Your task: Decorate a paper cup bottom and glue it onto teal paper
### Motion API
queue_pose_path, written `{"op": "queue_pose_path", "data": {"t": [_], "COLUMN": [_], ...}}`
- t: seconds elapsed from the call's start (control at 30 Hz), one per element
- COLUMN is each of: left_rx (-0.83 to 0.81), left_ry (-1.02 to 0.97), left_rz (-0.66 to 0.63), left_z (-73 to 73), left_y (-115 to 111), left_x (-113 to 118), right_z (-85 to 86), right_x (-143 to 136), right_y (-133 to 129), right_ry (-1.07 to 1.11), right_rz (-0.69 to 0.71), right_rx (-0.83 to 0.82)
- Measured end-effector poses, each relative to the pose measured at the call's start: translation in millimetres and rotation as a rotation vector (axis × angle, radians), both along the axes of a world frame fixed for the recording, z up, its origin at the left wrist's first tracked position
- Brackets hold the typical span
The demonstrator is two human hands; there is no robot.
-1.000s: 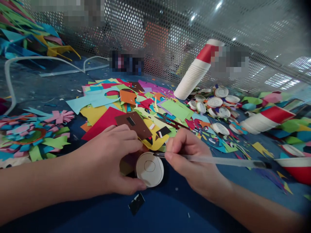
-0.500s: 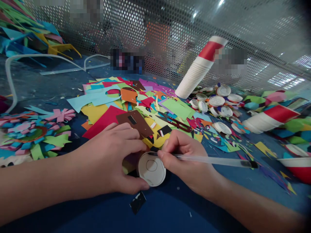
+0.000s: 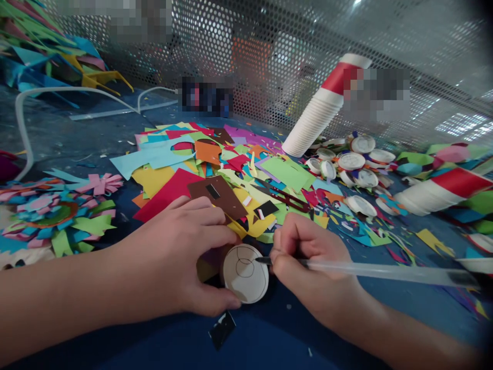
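Head view: here's the left hand gripping a white disc, and the right hand pinching a pen!
And that disc sits low, just off centre towards six o'clock, thumb and forefinger curled round its nine-o'clock side, other fingertips hidden; the pen's dark tip is at its two o'clock, though whether it touches is hard to tell, and the right hand's lower fingers are tucked from sight. At one o'clock from the disc, scissors have blades half lost among paper scraps; out at ten, a paper flower is cut by the frame, and a pixelated patch overlaps the tall cup stack at one.
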State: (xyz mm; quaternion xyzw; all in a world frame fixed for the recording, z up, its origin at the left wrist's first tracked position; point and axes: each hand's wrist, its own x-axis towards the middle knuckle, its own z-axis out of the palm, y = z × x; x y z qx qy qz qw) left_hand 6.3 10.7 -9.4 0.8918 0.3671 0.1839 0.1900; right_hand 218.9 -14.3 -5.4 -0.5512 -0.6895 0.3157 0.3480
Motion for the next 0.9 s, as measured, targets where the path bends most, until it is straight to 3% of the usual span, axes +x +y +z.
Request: {"op": "queue_pose_path", "data": {"t": [0.2,0.57,0.8,0.9], "left_rx": [0.003,0.046,0.258,0.279], "left_ry": [0.0,-0.014,-0.007,-0.085], "left_rz": [-0.001,0.005,0.095,0.084], "left_z": [0.1,-1.5,-7.4,-7.7], "left_y": [0,0,-5,-10], "left_x": [0,0,-2,-4], "right_z": [-1.8,-2.0,-0.6,-3.7], "right_x": [-3,-3,-1,3], "right_y": [-2,-2,-4,-6], "right_ry": [-0.026,-0.134,0.042,0.017], "right_rz": [-0.075,-0.053,-0.113,-0.082], "right_rx": [0.053,0.132,0.298,0.287]}}
